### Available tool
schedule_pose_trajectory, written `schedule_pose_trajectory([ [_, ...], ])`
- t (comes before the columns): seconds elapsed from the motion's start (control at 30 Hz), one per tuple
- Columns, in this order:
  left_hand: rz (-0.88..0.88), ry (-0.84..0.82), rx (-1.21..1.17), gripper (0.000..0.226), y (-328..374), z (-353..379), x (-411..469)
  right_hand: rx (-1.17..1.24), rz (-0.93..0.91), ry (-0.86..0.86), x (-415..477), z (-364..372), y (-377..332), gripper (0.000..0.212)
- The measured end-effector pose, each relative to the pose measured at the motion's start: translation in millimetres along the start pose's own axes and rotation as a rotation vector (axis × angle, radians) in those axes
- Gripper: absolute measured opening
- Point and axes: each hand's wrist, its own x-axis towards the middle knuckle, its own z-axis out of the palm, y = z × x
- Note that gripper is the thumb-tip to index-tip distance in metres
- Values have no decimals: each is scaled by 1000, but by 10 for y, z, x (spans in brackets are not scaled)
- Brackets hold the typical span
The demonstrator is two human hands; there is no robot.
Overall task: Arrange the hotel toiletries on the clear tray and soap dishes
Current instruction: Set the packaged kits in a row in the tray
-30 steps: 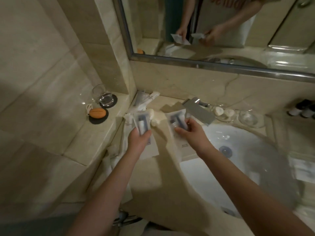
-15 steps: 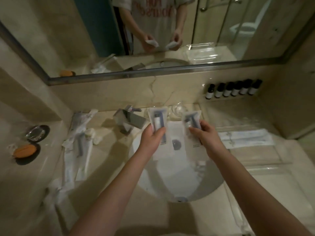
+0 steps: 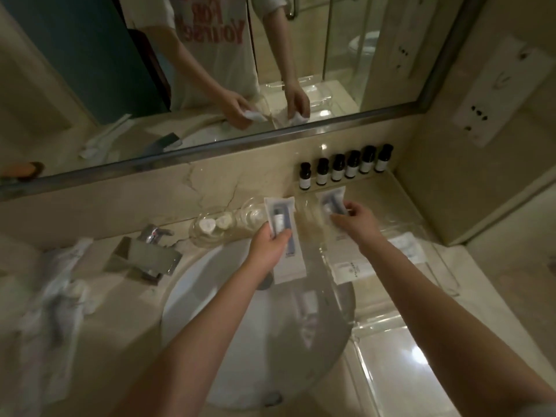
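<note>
Flat white toiletry packet with a small tube inside [image 3: 282,236] pinched in my left hand [image 3: 269,249] at frame centre above the round white sink basin [image 3: 210,296], second white sachet [image 3: 332,206] gripped in my right hand [image 3: 358,222] over the clear acrylic tray [image 3: 445,266] at right, row of dark little bottles [image 3: 346,168] beneath the mirror.

Motion blur is smearing the heap of white packets [image 3: 57,299] on the worktop's left side, so their contents are unreadable. The left hand [image 3: 267,251] is covering the lower middle of its sachet [image 3: 284,236]. Print on the bottle labels [image 3: 343,173] is too small to read.
</note>
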Motion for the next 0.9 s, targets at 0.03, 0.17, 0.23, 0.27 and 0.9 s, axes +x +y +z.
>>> schedule_pose_trajectory([
  [0.03, 1, 4, 10, 17, 16, 7, 62, -19, 0, 0, 94, 17, -29, 27],
  [0.17, 17, 18, 15, 4, 53, 3, 262, -194, 8, 22, 392, 141, 6, 42],
  [0.23, 21, 21, 6, 5, 43, 0, 322, -298, -7, 58, 436, 204, 58, 41],
  [0.27, 21, 23, -1, 6, 27, 0, 350, -323, -17, 81, 450, 239, 88, 39],
  [0.9, 37, -7, -282, 9, 189, 46, 312, -76, -261, 50, -50, 245, 97, 17],
])
